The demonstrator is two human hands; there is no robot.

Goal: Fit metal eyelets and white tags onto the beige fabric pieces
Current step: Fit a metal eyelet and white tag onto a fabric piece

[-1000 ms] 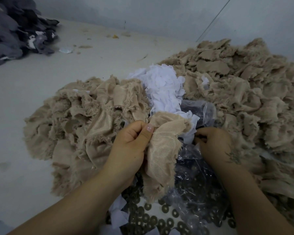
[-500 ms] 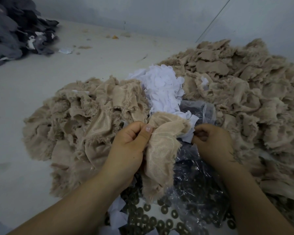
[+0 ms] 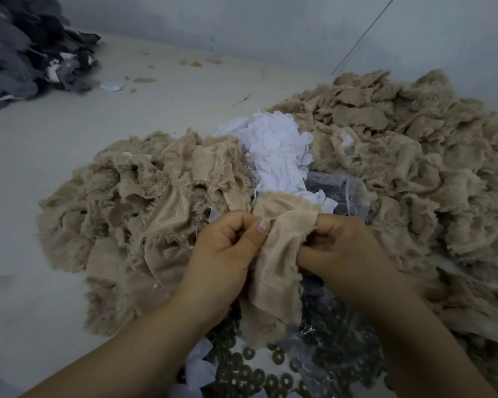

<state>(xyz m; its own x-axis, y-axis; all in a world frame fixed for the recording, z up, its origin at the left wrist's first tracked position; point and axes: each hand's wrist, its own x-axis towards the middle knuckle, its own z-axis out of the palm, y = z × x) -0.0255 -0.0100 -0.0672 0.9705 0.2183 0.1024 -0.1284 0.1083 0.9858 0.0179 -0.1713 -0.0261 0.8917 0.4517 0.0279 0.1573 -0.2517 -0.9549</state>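
Over the pale grey desk (image 3: 55, 173), the left hand (image 3: 227, 254) pinches a limp strip of beige, frayed-edged woven fabric (image 3: 276, 254) between thumb and curled fingers, and the right hand (image 3: 342, 251) grips its other edge with curled fingers; whether that hand also holds an eyelet or tag cannot be told. The strip hangs above scattered dark round metal eyelets (image 3: 250, 369), near the heap of white fabric tags (image 3: 276, 150). It looks light, floppy and prone to fraying, so it is best held close to the fitting spot.

Tags (image 3: 273, 147) lie at twelve o'clock between two fabric heaps (image 3: 144, 214); eyelets (image 3: 250, 372) lie at six.
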